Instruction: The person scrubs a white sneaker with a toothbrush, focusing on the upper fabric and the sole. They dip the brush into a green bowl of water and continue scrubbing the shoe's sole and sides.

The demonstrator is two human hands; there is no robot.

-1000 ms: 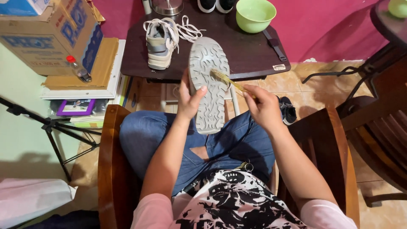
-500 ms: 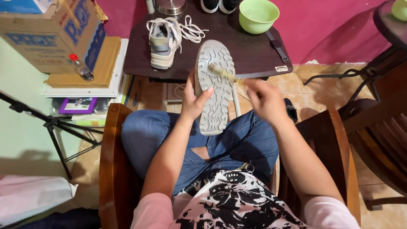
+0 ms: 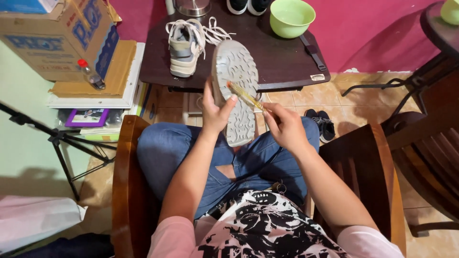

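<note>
My left hand [image 3: 216, 111] grips a grey sneaker [image 3: 236, 91] by its side, sole turned up toward me, over my lap. A thin yellow brush [image 3: 244, 95] lies across the sole's tread, held in my right hand [image 3: 284, 126], with its tip near the middle of the sole. The matching grey sneaker [image 3: 184, 47] with loose white laces stands upright on the dark wooden table [image 3: 282, 59] ahead. I sit in a wooden armchair [image 3: 125, 191] wearing blue jeans.
A green bowl [image 3: 291, 17] and a black strap [image 3: 313, 49] rest on the table. Cardboard box [image 3: 57, 38], small bottle [image 3: 91, 74] and stacked papers sit left. A black tripod [image 3: 57, 143] stands lower left. Dark shoes [image 3: 326, 125] lie on the tiled floor; another wooden chair [image 3: 430, 157] is right.
The view has shifted slightly. My right hand has drawn the brush down across the sole, from near the toe end toward the middle. My left hand keeps its hold.
</note>
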